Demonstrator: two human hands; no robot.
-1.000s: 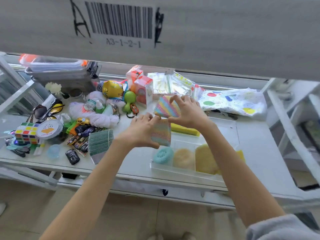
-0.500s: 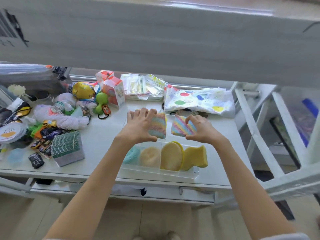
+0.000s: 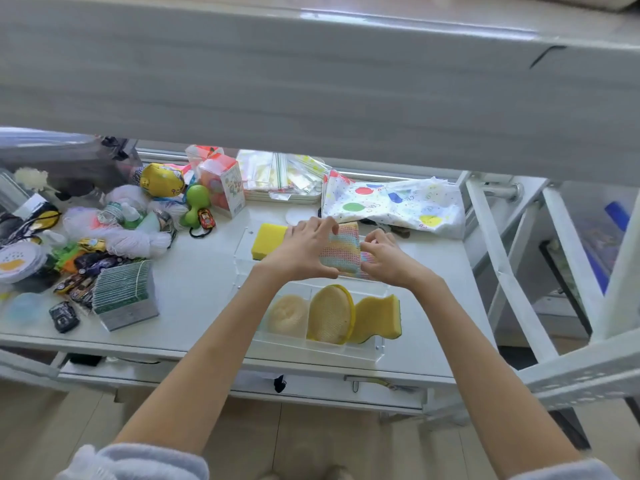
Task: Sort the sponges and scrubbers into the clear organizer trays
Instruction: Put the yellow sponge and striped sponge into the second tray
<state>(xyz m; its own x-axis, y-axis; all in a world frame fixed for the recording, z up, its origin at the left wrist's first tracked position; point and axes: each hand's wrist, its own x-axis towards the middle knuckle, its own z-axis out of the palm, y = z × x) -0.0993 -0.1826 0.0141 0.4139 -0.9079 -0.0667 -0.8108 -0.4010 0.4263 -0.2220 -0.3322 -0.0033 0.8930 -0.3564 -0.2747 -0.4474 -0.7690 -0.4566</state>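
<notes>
Both rainbow scrubbers have come down together into the far tray (image 3: 242, 252): left hand (image 3: 301, 251) grips the tall rainbow scrubber (image 3: 341, 249), while right hand (image 3: 386, 259) pinches the other, mostly hidden. Placement looks nearly done.

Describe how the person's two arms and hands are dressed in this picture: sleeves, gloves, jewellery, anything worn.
Both hands, the left hand and the right hand, are bare, with no gloves. No rings, watch or bracelet show. The forearms are uncovered, with pale grey-blue fleecy sleeves pushed up towards the elbows: the left sleeve and the right sleeve show only at the bottom edge.
</notes>
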